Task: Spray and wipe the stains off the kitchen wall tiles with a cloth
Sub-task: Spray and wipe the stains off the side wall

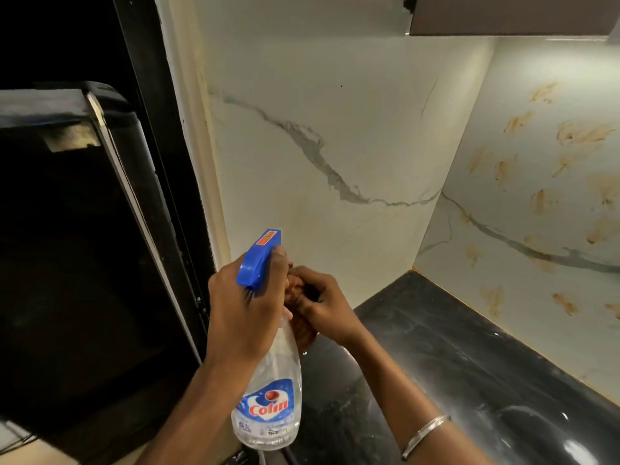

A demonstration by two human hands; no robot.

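Clear plastic, with a blue trigger head and a blue-and-red "Colin" label, the spray bottle (268,397) stands upright in the air over the near edge of the worktop (469,364), a black polished stone slab with pale streaks. The left hand (241,310) grips the bottle round its neck, fingers curled, with the forefinger up at the front of the trigger head. The nozzle points towards the wall ahead.

Just beside it, touching the bottle's shoulder, the right hand (325,307) is closed round a bunched rust-orange cloth (303,332), part of which hangs below the fist. A thin silver bangle (424,436) sits on the right forearm.

The white marble-look wall tiles (335,112), crossed by grey veins, cover two walls that meet in a corner above the worktop. The wall straight ahead looks mostly clean, with a faint yellowish tinge low down. The wall to the right carries many orange-brown smeared stains (570,132), scattered from high up to just above the worktop, well apart from both hands.

A large black appliance (84,229) fills the left side, next to a cream wall edge. A brown wall cabinet (513,15) hangs at the top right.
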